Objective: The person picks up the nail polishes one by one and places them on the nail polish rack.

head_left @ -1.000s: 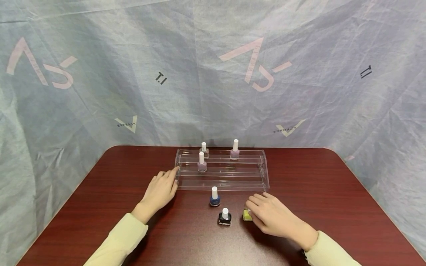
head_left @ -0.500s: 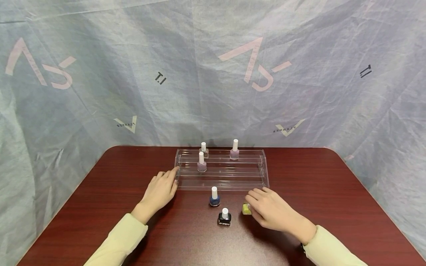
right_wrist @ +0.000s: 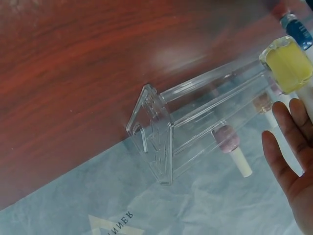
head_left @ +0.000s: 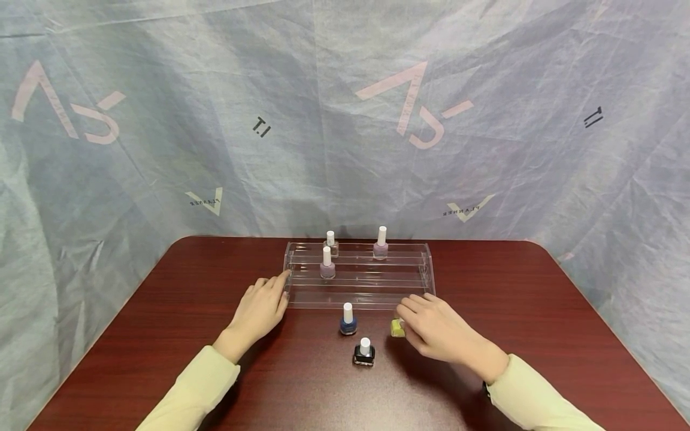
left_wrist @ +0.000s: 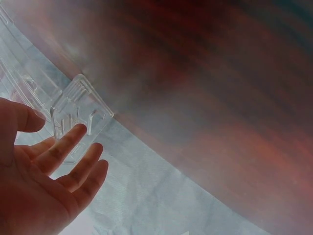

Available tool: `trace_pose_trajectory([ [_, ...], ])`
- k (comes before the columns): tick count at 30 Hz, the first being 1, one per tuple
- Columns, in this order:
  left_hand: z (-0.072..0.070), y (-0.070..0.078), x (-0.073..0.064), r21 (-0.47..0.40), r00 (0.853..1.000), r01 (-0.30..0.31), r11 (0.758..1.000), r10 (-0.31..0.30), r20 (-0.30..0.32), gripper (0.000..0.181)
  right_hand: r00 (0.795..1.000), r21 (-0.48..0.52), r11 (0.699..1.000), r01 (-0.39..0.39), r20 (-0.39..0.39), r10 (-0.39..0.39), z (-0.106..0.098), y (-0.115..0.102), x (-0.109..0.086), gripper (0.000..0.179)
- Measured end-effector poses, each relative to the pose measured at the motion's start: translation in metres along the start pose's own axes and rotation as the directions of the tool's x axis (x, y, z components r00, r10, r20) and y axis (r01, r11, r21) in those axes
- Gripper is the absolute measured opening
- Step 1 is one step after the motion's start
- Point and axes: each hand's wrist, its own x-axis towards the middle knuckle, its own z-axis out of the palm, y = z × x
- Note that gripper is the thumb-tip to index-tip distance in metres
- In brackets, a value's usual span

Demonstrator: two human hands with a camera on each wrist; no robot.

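One yellow bottle (right_wrist: 288,64), roughly upright, cap (right_wrist: 307,101) up

Between the left hand (head_left: 256,306) and the right hand (head_left: 438,328), the blue bottle (head_left: 348,325) and black bottle (head_left: 364,354) block a low sideways pass, the clear rack (head_left: 377,276) bars the way ahead of the right, and outward of either the table (head_left: 507,299) leaves room.

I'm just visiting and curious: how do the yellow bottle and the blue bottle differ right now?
The yellow bottle is held by the right hand, while the blue bottle stands upright on the table, untouched. The yellow bottle looks squarish; the blue bottle looks rounded. Both are small and in front of the clear rack.
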Motion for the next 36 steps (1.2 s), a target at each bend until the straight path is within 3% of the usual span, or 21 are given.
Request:
trace_pose_trajectory([
  [36, 0.000, 0.001, 0.000, -0.015, 1.000, 0.003, 1.000, -0.003, -0.013, 0.046, 0.996, -0.027, 0.996, -0.085, 0.000, 0.085, -0.001, 0.037, 0.047, 0.007],
])
